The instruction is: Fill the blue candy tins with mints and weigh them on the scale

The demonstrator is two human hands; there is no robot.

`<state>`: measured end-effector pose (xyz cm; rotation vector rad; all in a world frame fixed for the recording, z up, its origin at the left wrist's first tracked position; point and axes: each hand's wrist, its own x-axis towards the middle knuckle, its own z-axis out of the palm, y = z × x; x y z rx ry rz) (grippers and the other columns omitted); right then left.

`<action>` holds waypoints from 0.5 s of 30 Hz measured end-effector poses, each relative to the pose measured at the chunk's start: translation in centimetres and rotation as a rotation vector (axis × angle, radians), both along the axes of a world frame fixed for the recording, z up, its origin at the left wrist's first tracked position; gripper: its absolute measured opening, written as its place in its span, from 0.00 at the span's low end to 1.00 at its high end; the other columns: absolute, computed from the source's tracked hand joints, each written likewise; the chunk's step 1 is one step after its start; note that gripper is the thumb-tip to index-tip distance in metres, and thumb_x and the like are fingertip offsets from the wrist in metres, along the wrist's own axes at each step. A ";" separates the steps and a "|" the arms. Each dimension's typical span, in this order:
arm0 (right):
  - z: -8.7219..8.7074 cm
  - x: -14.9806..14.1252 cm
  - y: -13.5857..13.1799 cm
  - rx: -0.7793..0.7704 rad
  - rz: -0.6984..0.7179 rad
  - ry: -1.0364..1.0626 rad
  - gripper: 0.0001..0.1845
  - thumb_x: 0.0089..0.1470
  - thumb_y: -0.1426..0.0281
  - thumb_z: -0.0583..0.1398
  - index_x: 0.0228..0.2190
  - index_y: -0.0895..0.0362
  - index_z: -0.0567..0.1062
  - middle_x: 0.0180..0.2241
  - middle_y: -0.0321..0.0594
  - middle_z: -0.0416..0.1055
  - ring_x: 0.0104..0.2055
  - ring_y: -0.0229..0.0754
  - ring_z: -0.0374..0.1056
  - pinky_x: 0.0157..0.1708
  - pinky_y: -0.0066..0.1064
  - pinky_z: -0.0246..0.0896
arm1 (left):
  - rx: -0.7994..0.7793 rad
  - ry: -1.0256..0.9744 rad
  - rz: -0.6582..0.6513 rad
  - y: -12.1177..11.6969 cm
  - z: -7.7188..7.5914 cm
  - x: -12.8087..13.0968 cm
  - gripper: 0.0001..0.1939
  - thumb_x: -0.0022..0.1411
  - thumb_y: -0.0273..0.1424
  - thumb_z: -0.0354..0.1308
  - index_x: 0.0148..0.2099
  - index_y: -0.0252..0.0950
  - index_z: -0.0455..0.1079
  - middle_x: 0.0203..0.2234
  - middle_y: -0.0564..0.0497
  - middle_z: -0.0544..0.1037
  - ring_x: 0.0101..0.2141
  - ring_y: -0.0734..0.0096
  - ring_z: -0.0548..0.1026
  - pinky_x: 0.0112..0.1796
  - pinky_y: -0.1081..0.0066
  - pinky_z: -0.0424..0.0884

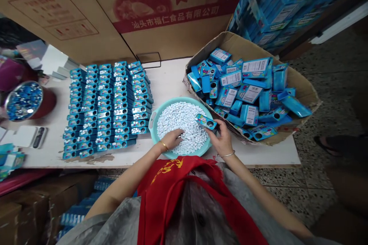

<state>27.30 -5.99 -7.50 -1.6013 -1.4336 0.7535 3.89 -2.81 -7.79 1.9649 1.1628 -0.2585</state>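
Observation:
A turquoise basin (153,132) full of small white candies (179,116) stands in front of me on the table. My left hand (171,139) reaches into it from the front left, fingers curled down among the candies, the fingertips partly hidden. Between the thumb and fingers of my right hand (222,138) is a blue candy box (205,121), held tilted over the basin's right side. A round dark opening shows at the box's near end.
Several rows of blue boxes (105,109), many topped with white candies, stand left of the basin. A cardboard carton (307,95) of loose blue boxes adjoins it on the right. A red bucket (46,103) sits far left. Large printed cartons (172,42) rise behind the table.

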 end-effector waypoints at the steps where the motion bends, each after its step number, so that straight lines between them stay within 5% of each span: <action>1: 0.0 0.1 0.0 -0.002 -0.001 0.000 0.20 0.52 0.64 0.62 0.46 0.55 0.67 0.42 0.45 0.70 0.43 0.48 0.69 0.45 0.43 0.64 | 0.003 -0.014 0.008 0.1 0.6 -0.7 0.16 0.63 0.28 0.52 0.53 0.34 0.63 0.47 0.47 0.73 0.45 0.69 0.71 0.48 0.71 0.66; 8: -0.2 -0.5 0.0 0.048 0.114 -0.089 0.18 0.53 0.67 0.58 0.47 0.55 0.67 0.43 0.47 0.70 0.47 0.51 0.67 0.48 0.46 0.63 | 0.138 -0.196 0.010 1.7 7.6 -4.1 0.13 0.63 0.29 0.51 0.50 0.34 0.63 0.41 0.46 0.74 0.39 0.68 0.72 0.41 0.68 0.68; 15: 0.1 -2.3 0.0 0.126 0.261 -0.160 0.21 0.52 0.75 0.54 0.49 0.55 0.66 0.46 0.48 0.70 0.50 0.51 0.65 0.52 0.48 0.62 | 0.272 0.145 -0.248 3.3 13.9 0.3 0.10 0.64 0.26 0.48 0.47 0.34 0.65 0.39 0.45 0.74 0.38 0.63 0.74 0.36 0.67 0.68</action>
